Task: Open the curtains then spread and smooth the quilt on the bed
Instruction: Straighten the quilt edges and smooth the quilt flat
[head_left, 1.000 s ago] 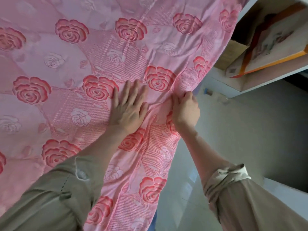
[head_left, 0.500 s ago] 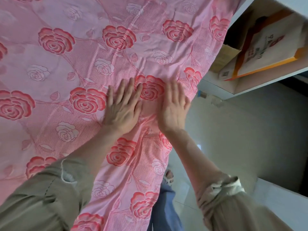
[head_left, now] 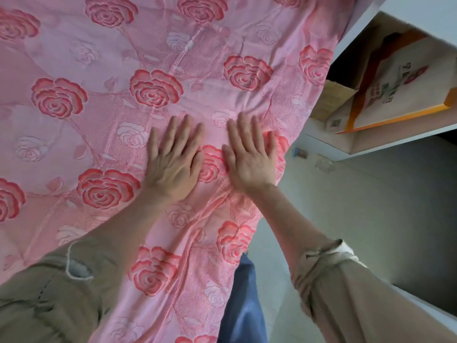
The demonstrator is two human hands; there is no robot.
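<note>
Both hands lie flat and open on the quilt (head_left: 153, 90), gripping nothing: the left hand (head_left: 174, 159) and the right hand (head_left: 251, 157) sit side by side, fingers spread, palms pressed onto the fabric near its right edge. The pink quilt, patterned with red and pale roses, covers the bed and hangs over that edge, with soft creases running below the wrists. Rolled sleeves (head_left: 324, 266) cover both forearms. To the right, a white shelf (head_left: 366, 144) holds a cardboard box (head_left: 331, 100) and an orange-edged bag (head_left: 405, 80); its printing is too blurred to read.

Probably bedroom: quilt (head_left: 173, 70), shelf (head_left: 371, 144).
</note>
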